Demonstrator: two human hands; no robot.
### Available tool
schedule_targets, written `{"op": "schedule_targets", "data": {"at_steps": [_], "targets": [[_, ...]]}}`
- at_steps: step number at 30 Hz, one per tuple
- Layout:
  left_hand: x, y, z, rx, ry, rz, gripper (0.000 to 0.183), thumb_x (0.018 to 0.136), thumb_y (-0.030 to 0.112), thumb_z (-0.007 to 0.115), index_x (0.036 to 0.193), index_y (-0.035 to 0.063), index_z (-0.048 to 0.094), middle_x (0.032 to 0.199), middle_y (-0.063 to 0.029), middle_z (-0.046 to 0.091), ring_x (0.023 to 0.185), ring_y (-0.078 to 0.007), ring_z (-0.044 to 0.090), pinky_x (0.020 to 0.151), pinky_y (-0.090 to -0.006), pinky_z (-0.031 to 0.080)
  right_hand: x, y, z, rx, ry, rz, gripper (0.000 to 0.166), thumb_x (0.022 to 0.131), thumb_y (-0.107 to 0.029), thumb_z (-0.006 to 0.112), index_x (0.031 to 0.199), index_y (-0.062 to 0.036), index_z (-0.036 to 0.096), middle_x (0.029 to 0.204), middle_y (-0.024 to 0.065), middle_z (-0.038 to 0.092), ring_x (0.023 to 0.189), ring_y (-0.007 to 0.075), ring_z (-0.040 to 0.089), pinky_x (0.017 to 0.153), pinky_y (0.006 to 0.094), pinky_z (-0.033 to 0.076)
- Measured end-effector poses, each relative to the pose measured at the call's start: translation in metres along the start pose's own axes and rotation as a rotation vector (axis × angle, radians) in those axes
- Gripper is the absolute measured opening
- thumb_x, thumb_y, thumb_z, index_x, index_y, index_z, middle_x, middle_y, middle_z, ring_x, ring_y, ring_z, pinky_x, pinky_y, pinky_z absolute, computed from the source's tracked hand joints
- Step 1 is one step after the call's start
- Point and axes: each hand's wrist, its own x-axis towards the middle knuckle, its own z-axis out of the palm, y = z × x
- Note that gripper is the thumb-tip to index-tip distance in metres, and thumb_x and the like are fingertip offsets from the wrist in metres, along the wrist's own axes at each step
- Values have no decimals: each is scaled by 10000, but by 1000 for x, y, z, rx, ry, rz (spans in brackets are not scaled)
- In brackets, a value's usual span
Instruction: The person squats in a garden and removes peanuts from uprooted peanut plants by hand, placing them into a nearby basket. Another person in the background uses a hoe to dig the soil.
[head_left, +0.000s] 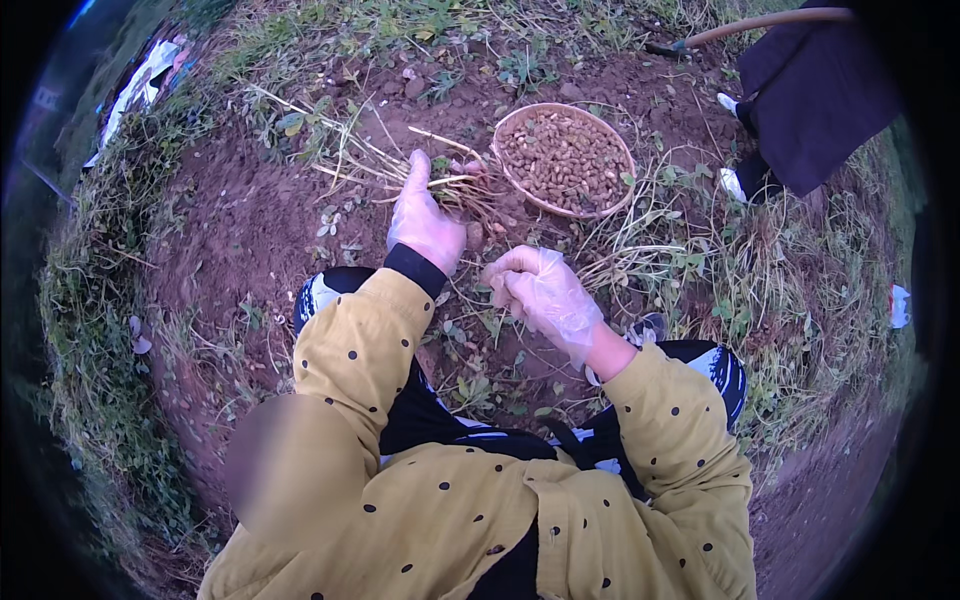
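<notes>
My left hand (427, 221), in a thin clear plastic glove, grips a bunch of pulled peanut plants (457, 191). Their pale stems point to the upper left, and the tangled roots lie to the right of my thumb. Gloved the same way, my right hand (544, 296) hovers nearer to me with its fingers curled together; whether something small is between them cannot be made out. Just beyond the roots sits a round woven basket (517, 191) holding many soil-covered peanuts (566, 161).
A person in dark clothing (817, 97) stands at the upper right beside a long-handled tool (720, 34). Cut vines (637, 247) lie right of the basket. Reddish soil (225, 210) stretches left, bordered by green plants (97, 300). White sheeting (135, 94) lies at the far left.
</notes>
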Motion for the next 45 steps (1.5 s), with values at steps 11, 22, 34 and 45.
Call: {"op": "schedule_targets", "data": {"at_steps": [11,22,34,45], "targets": [[-4,-15,-10,-29,-232,-308,421,995,458,518,897,50,549,895,-149,622,916,-306,605,942,-484,485,23,1,10,-7,120,143,321,903,-339,592,929,-28,671,777,37,652,628,115,558,580,279,436],[-12,21,-8,-78,-318,-129,345,997,357,552,808,89,447,698,-30,435,694,-212,513,838,-432,501,9,-3,-54,-17,238,67,256,878,-165,645,1045,28,630,878,87,693,775,124,620,730,281,489],[-28,-9,0,62,-257,-276,345,979,368,578,804,96,459,703,-23,429,659,-203,494,785,-420,509,18,-7,-22,-422,198,-35,452,890,-418,671,971,27,645,906,240,670,891,391,650,771,439,489],[-30,-9,-2,65,-107,-204,363,998,376,539,811,79,448,690,-50,434,658,-224,506,785,-414,519,19,2,-2,-155,155,-7,457,853,-367,702,1002,53,603,872,176,671,819,232,634,776,384,480]]}}
